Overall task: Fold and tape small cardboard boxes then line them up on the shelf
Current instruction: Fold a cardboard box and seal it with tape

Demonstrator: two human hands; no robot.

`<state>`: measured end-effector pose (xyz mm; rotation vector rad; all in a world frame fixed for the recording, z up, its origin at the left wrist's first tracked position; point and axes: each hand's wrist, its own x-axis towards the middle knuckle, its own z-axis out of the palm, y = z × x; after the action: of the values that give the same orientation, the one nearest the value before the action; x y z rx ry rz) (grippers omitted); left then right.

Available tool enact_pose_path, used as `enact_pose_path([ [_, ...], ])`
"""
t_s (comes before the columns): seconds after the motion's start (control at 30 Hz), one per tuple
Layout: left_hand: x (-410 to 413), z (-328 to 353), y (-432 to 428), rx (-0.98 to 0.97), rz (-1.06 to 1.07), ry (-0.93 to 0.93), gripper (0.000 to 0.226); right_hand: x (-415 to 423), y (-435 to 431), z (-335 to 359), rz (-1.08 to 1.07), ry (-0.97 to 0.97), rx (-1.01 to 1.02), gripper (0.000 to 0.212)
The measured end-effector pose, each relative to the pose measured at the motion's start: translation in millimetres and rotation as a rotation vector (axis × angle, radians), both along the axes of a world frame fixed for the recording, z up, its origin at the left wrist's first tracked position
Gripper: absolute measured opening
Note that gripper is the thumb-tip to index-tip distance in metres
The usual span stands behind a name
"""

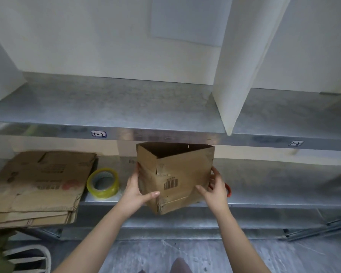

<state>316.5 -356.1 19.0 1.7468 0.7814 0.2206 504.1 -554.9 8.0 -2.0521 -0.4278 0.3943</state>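
Observation:
A small brown cardboard box (173, 174) with a barcode label is held between both hands in front of the lower metal shelf (264, 194), its top open and one corner pointing toward me. My left hand (136, 192) grips its left side, thumb across the front face. My right hand (215, 190) holds the right side with thumb and fingers spread around the edge. A roll of yellowish clear tape (103, 183) lies on the lower shelf just left of the box. A stack of flattened cardboard boxes (37, 186) lies at the far left of that shelf.
The upper metal shelf (116, 107) spans the view, split by a white divider panel (242, 66). An orange object (228, 190) peeks out behind my right hand. A grey floor lies below, with metal rails (319, 227) at right and a white basket-like object (28, 259) bottom left.

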Motion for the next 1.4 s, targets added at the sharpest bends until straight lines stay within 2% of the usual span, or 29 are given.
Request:
enact_pose_path([
  [0.1,0,-3,-1,0.079,0.091,-0.067,0.099,-5,-4,-4,0.002,0.065,0.117,0.065],
  [0.23,1,-1,-6,0.032,-0.007,-0.109,0.100,-8,-6,-4,0.029,0.114,0.153,0.052],
  [0.3,5,2,-7,0.088,0.057,-0.082,0.100,-8,-7,-1,0.051,0.086,0.128,0.052],
  [0.37,8,6,-5,0.183,0.131,-0.064,0.096,-6,-8,3,0.078,0.035,0.124,0.065],
  [0.43,9,8,-2,0.241,0.103,-0.072,0.088,-4,-10,6,0.132,-0.032,0.108,0.078],
  [0.47,8,10,0,0.242,0.061,-0.075,0.085,-4,-10,7,0.163,-0.081,0.068,0.078],
  [0.57,5,12,3,0.201,-0.044,-0.049,0.072,-3,-12,5,0.228,-0.112,0.016,0.066],
  [0.77,4,16,1,0.164,-0.065,-0.075,0.040,0,-11,16,0.152,-0.010,0.181,0.043],
  [0.83,6,21,0,0.127,-0.012,-0.057,0.034,5,-7,22,0.150,0.080,0.231,0.047],
  [0.9,10,26,2,0.160,0.037,-0.040,0.042,12,-3,29,0.150,0.160,0.238,0.063],
  [1.0,18,38,11,0.196,0.041,-0.013,0.079,27,3,38,0.201,0.279,0.149,0.098],
  [1.07,25,45,19,0.145,-0.021,0.021,0.102,37,8,42,0.247,0.331,0.120,0.107],
  [1.13,32,50,26,0.072,-0.104,0.045,0.106,45,12,44,0.302,0.327,0.118,0.103],
  [1.2,35,51,30,0.021,-0.160,0.037,0.097,49,14,44,0.334,0.346,0.145,0.092],
  [1.3,34,44,29,0.105,-0.180,0.058,0.079,49,8,37,0.330,0.377,0.164,0.066],
  [1.4,37,34,19,0.136,-0.152,0.040,0.078,45,-6,22,0.290,0.386,0.167,0.052],
])
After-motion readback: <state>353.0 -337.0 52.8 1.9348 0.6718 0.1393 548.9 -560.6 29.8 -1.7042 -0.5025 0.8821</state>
